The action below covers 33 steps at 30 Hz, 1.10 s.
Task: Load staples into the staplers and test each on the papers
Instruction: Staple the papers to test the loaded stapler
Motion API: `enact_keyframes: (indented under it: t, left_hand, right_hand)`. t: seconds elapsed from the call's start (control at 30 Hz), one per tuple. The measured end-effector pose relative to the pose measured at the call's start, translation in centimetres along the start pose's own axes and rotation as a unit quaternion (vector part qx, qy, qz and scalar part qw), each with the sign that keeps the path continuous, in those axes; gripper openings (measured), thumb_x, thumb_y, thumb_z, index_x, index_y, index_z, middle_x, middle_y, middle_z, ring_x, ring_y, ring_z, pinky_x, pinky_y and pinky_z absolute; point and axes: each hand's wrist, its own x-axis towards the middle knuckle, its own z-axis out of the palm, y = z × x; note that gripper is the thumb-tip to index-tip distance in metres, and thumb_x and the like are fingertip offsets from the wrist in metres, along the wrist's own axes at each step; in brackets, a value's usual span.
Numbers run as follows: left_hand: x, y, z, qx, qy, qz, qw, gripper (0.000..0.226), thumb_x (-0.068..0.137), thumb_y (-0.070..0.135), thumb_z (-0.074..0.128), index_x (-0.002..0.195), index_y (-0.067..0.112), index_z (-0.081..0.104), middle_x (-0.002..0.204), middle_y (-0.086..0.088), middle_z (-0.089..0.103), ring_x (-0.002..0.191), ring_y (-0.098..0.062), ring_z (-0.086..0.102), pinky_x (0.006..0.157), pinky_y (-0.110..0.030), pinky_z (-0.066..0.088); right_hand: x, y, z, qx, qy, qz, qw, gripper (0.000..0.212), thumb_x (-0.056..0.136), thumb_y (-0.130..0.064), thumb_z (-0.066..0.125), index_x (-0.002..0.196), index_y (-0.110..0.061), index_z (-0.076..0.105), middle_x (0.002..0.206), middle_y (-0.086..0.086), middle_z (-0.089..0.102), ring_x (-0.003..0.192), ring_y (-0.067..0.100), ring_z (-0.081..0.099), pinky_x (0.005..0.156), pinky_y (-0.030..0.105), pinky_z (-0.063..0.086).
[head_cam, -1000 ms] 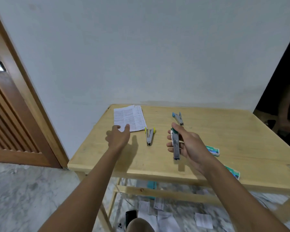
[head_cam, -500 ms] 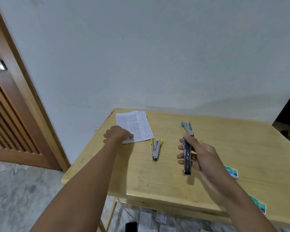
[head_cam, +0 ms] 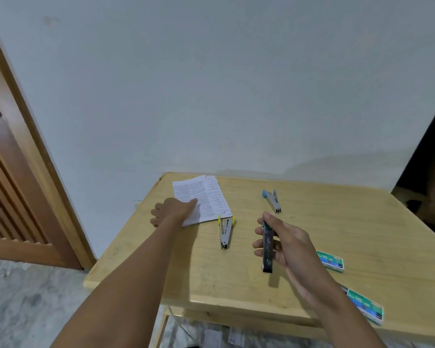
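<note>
Right hand point(head_cam: 289, 244) grips green stapler point(head_cam: 268, 247), presumably for testing. Left hand point(head_cam: 172, 209) rests on papers point(head_cam: 206, 197) at the table point(head_cam: 337, 222)'s far-left corner; whether it pinches them cannot be told.

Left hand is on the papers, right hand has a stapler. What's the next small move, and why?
Probably lift the near corner of the papers with the left hand and bring it toward the stapler. The left hand lies on that corner, while the right hand grips the stapler off the table, apart from the sheets; testing needs them together.
</note>
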Motion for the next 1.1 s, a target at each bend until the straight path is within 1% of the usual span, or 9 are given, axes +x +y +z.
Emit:
enact_keyframes:
  t: [0.23, 0.37, 0.47, 0.53, 0.6, 0.67, 0.77, 0.9, 1.1]
  left_hand:
    - [0.8, 1.6, 0.9, -0.004, -0.023, -0.042, 0.999, 0.046, 0.074, 0.040, 0.076, 0.102, 0.012, 0.052, 0.134, -0.013, 0.033, 0.124, -0.032, 0.032, 0.102, -0.042, 0.030]
    - [0.9, 1.1, 1.0, -0.002, -0.006, -0.007, 1.000, 0.021, 0.083, 0.026, 0.059, 0.097, 0.013, 0.049, 0.129, -0.009, 0.039, 0.122, -0.032, 0.032, 0.099, -0.042, 0.030]
    - [1.2, -0.4, 0.9, -0.089, -0.005, 0.051, 0.995, 0.006, 0.080, 0.014, 0.045, 0.082, 0.017, 0.050, 0.102, -0.005, 0.051, 0.106, -0.030, 0.038, 0.083, -0.039, 0.029]
    - [0.8, -1.4, -0.3, -0.197, -0.027, 0.115, 0.973, 0.013, 0.081, 0.006, 0.040, 0.074, 0.016, 0.039, 0.080, -0.003, 0.047, 0.087, -0.025, 0.040, 0.071, -0.035, 0.031]
    - [0.0, -2.2, -2.0, -0.269, -0.042, 0.159, 0.949, 0.013, 0.086, 0.002, 0.041, 0.079, 0.013, 0.041, 0.078, -0.004, 0.047, 0.080, -0.024, 0.046, 0.063, -0.032, 0.038]
    - [-1.3, -3.2, -4.0, -0.334, -0.053, 0.187, 0.922, 0.007, 0.090, 0.003, 0.046, 0.094, 0.007, 0.049, 0.089, -0.006, 0.057, 0.084, -0.026, 0.057, 0.071, -0.040, 0.052]
    - [-3.7, -4.6, -6.9, -0.394, -0.077, 0.238, 0.884, 0.026, 0.094, 0.005, 0.054, 0.119, 0.012, 0.052, 0.108, 0.001, 0.065, 0.094, -0.015, 0.066, 0.075, -0.030, 0.055]
    - [-7.7, -5.6, -10.0, -0.424, -0.185, 0.291, 0.837, 0.034, 0.097, 0.009, 0.054, 0.126, 0.026, 0.055, 0.119, 0.009, 0.069, 0.106, -0.011, 0.068, 0.080, -0.025, 0.055]
    - [-13.0, -6.6, -11.8, -0.413, -0.292, 0.300, 0.809, 0.041, 0.098, 0.006, 0.050, 0.136, 0.021, 0.052, 0.129, 0.001, 0.066, 0.114, -0.023, 0.065, 0.093, -0.039, 0.054]
  right_hand:
    - [0.3, -0.8, -0.8, 0.010, 0.012, -0.016, 1.000, 0.049, 0.072, -0.048, 0.069, 0.100, -0.008, 0.071, 0.091, 0.010, 0.072, 0.070, 0.021, 0.070, 0.072, 0.038, 0.061]
    - [0.9, -0.7, -1.0, 0.013, 0.010, -0.012, 1.000, 0.052, 0.069, -0.050, 0.070, 0.100, -0.008, 0.071, 0.090, 0.009, 0.072, 0.070, 0.021, 0.069, 0.071, 0.038, 0.059]
    - [1.4, -0.4, -0.9, 0.008, 0.006, 0.005, 1.000, 0.048, 0.075, -0.050, 0.070, 0.100, -0.008, 0.071, 0.084, 0.007, 0.070, 0.063, 0.018, 0.063, 0.062, 0.034, 0.053]
    - [1.7, -0.4, -0.9, 0.006, -0.003, 0.023, 1.000, 0.036, 0.087, -0.042, 0.063, 0.095, -0.007, 0.069, 0.078, 0.006, 0.062, 0.052, 0.015, 0.051, 0.051, 0.028, 0.042]
    - [2.1, -0.6, -0.9, 0.004, -0.009, 0.031, 0.999, 0.032, 0.093, -0.040, 0.054, 0.092, -0.009, 0.063, 0.073, 0.003, 0.052, 0.045, 0.011, 0.037, 0.044, 0.025, 0.030]
    - [2.1, -1.0, -0.7, -0.022, -0.009, 0.020, 1.000, 0.034, 0.090, -0.046, 0.058, 0.093, -0.012, 0.059, 0.073, 0.000, 0.048, 0.044, 0.009, 0.029, 0.042, 0.024, 0.025]
    - [2.2, -1.9, -0.1, -0.076, 0.008, -0.013, 0.997, 0.040, 0.082, -0.051, 0.070, 0.096, -0.015, 0.062, 0.077, -0.002, 0.049, 0.045, 0.008, 0.029, 0.042, 0.022, 0.028]
    - [2.2, -3.0, 1.4, -0.118, 0.011, -0.043, 0.992, 0.034, 0.079, -0.052, 0.073, 0.094, -0.021, 0.070, 0.079, 0.000, 0.055, 0.047, 0.011, 0.030, 0.049, 0.026, 0.033]
    - [0.0, -3.8, 3.6, -0.103, -0.120, -0.101, 0.982, 0.027, 0.090, -0.029, 0.069, 0.116, -0.025, 0.065, 0.071, -0.009, 0.062, 0.044, 0.007, 0.037, 0.048, 0.025, 0.033]
